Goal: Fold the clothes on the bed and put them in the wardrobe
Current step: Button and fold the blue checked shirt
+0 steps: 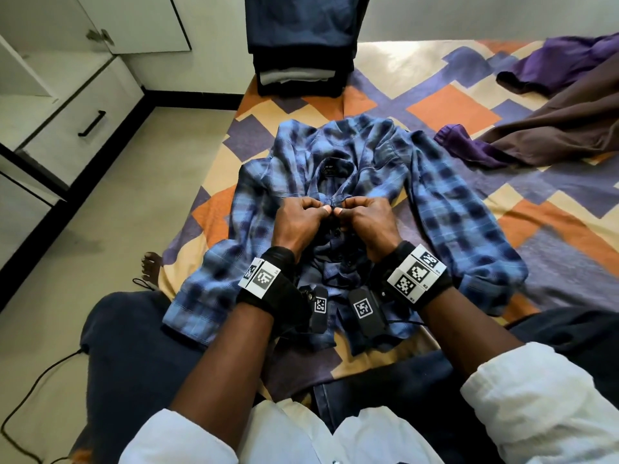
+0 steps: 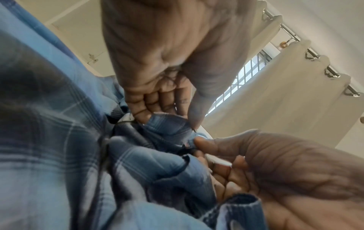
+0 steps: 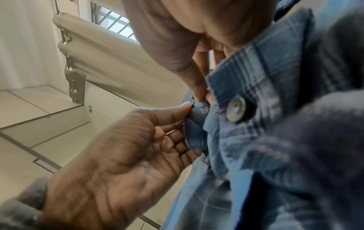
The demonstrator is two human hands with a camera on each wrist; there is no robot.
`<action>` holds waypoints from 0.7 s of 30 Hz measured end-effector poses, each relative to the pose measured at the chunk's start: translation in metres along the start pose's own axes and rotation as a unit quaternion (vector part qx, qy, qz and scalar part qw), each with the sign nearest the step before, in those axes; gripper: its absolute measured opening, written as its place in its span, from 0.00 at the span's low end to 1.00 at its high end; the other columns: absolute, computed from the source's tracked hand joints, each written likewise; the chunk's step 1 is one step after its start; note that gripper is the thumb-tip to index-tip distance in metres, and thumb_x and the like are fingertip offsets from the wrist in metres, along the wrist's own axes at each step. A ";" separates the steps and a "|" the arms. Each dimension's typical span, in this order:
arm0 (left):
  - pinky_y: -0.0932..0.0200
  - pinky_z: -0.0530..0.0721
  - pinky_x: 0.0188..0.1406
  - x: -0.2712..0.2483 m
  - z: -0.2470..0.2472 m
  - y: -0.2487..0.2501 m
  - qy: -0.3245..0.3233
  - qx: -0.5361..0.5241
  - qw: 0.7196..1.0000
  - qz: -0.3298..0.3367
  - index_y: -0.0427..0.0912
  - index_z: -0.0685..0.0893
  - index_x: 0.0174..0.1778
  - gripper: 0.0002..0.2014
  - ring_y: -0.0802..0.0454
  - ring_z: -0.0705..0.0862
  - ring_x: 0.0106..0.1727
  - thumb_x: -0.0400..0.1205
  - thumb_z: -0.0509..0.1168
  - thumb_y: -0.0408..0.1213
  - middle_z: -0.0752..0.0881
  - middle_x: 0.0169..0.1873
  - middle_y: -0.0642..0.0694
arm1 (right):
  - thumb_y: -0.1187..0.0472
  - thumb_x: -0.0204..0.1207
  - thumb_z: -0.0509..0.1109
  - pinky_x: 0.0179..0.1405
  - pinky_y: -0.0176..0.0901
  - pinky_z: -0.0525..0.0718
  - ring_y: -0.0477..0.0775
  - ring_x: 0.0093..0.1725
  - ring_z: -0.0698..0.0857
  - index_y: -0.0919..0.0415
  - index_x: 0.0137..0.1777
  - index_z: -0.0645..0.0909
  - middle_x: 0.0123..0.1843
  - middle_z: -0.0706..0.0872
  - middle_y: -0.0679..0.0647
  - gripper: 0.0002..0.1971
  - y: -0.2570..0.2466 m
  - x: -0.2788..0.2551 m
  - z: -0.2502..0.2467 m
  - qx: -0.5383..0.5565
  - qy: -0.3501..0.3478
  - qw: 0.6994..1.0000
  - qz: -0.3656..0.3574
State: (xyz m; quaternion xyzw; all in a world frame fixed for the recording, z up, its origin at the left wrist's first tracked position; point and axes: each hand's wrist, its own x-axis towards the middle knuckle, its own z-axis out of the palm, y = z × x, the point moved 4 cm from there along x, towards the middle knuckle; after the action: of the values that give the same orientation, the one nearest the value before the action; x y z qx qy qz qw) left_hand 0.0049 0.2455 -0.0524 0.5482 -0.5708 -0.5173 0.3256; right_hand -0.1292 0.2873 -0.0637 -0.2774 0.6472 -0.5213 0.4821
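A blue plaid shirt [image 1: 435,202] lies front up on the patterned bedsheet [image 1: 452,108], collar away from me and sleeves spread. Both hands meet at its front opening just below the collar. My left hand [image 1: 321,207] pinches one edge of the placket between thumb and curled fingers. My right hand [image 1: 344,209] pinches the facing edge, thumb tip against thumb tip. The left wrist view shows the left hand [image 2: 161,107] and right hand [image 2: 220,149] gripping bunched plaid cloth [image 2: 59,140]. In the right wrist view a grey button [image 3: 236,109] sits beside the right hand [image 3: 199,91] and left hand [image 3: 177,118].
A stack of folded dark clothes [image 1: 301,61] stands at the bed's far end. A purple garment [image 1: 569,61] and a brown one [image 1: 569,128] lie crumpled at the right. White wardrobe drawers [image 1: 83,128] are at the left, and a black cable [image 1: 33,380] runs over the floor.
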 end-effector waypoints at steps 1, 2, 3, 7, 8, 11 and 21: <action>0.36 0.91 0.43 0.001 0.000 0.000 0.015 -0.003 1.000 -0.006 0.42 0.90 0.34 0.04 0.40 0.92 0.40 0.75 0.74 0.34 0.92 0.34 0.40 | 0.71 0.73 0.75 0.35 0.49 0.85 0.62 0.37 0.86 0.74 0.45 0.86 0.42 0.90 0.69 0.05 0.000 0.000 0.001 0.003 0.001 1.000 -0.002; 0.37 0.91 0.42 0.002 0.000 -0.001 0.027 -0.003 1.000 -0.006 0.42 0.90 0.33 0.04 0.40 0.92 0.39 0.74 0.74 0.36 0.92 0.34 0.41 | 0.71 0.73 0.75 0.37 0.51 0.87 0.63 0.38 0.88 0.75 0.47 0.86 0.43 0.90 0.69 0.06 -0.001 0.000 0.001 0.005 0.001 1.000 -0.005; 0.38 0.91 0.42 0.002 0.000 0.000 0.037 0.006 0.999 -0.005 0.41 0.90 0.33 0.05 0.41 0.92 0.39 0.72 0.74 0.38 0.91 0.33 0.42 | 0.71 0.72 0.75 0.38 0.50 0.87 0.63 0.39 0.88 0.75 0.47 0.86 0.43 0.90 0.69 0.06 -0.001 -0.001 0.002 0.008 -0.001 1.000 -0.007; 0.44 0.91 0.42 0.005 0.003 -0.003 0.066 0.038 0.997 0.006 0.42 0.90 0.34 0.09 0.46 0.91 0.37 0.71 0.73 0.44 0.91 0.32 0.46 | 0.72 0.69 0.77 0.31 0.42 0.81 0.61 0.39 0.85 0.75 0.48 0.85 0.42 0.89 0.69 0.09 0.000 0.000 0.000 0.046 -0.003 0.999 0.012; 0.45 0.91 0.43 0.006 0.004 -0.003 0.076 0.051 0.996 0.010 0.42 0.90 0.34 0.08 0.46 0.91 0.38 0.72 0.73 0.44 0.91 0.32 0.46 | 0.72 0.69 0.77 0.31 0.44 0.80 0.60 0.38 0.84 0.74 0.48 0.85 0.42 0.88 0.69 0.09 0.001 -0.001 0.000 0.053 -0.004 0.998 0.018; 0.46 0.91 0.44 0.009 0.004 -0.005 0.095 0.068 0.993 0.012 0.43 0.90 0.34 0.08 0.46 0.90 0.39 0.74 0.74 0.43 0.91 0.33 0.46 | 0.71 0.72 0.71 0.31 0.43 0.78 0.56 0.33 0.81 0.71 0.43 0.86 0.39 0.84 0.67 0.03 -0.002 -0.004 0.002 0.080 -0.014 0.996 0.023; 0.41 0.92 0.42 0.010 -0.002 -0.008 0.055 -0.002 0.998 -0.013 0.42 0.91 0.34 0.04 0.44 0.92 0.37 0.73 0.79 0.35 0.92 0.33 0.42 | 0.72 0.70 0.73 0.27 0.41 0.75 0.53 0.28 0.77 0.70 0.38 0.85 0.35 0.83 0.66 0.01 0.003 -0.002 0.004 0.083 -0.014 0.996 0.024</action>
State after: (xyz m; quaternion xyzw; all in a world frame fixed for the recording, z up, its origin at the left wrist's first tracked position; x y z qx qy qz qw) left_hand 0.0072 0.2364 -0.0611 0.5829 -0.5438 -0.4915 0.3506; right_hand -0.1244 0.2881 -0.0657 -0.2284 0.6015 -0.5574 0.5246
